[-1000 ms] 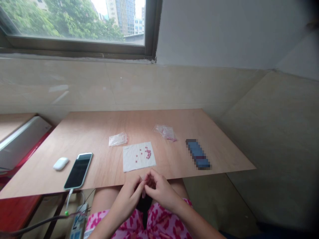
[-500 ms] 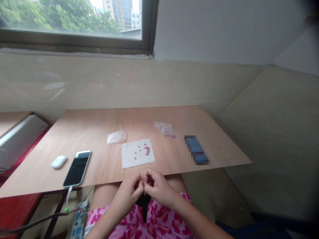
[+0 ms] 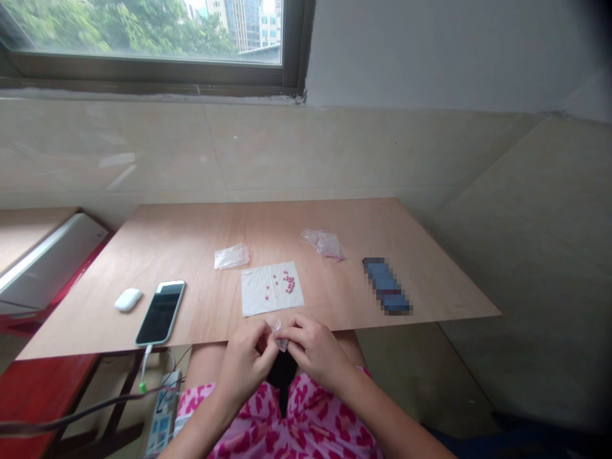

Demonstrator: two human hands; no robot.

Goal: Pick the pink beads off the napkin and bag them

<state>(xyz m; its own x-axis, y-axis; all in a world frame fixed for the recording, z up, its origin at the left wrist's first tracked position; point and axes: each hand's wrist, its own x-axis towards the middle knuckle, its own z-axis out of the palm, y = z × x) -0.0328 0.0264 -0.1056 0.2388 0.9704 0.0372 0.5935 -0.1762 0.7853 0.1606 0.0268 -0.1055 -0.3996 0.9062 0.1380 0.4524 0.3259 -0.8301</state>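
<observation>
Hands together just over the near edge of the plywood surface (image 3: 205,306): the left hand (image 3: 246,364) and the right hand (image 3: 313,354) pinch a small clear plastic bag (image 3: 280,335) between them, its top corner poking up above their fingers. Whether anything lies inside it is too small to tell. Directly below the hands are pink patterned shorts (image 3: 287,424) on the person's lap.

Just ahead of the hands, a white paper sheet (image 3: 255,296) lies flat on the surface, with small pink beads (image 3: 289,282) clustered toward its far right corner and a few scattered to their left. Beyond the sheet, a flat clear plastic bag (image 3: 232,256) lies to the left, and a crumpled clear plastic bag (image 3: 322,243) with pink beads at its lower end lies to the right. Farther right is a blue rectangular object (image 3: 386,285), too pixelated to identify.

On the left, a smartphone (image 3: 160,312) lies with its screen dark, a white cable (image 3: 145,363) running from its near end over the edge. A small white oval device (image 3: 128,299) sits just beside it. Under the edge, a power strip (image 3: 162,408) rests below the surface.
</observation>
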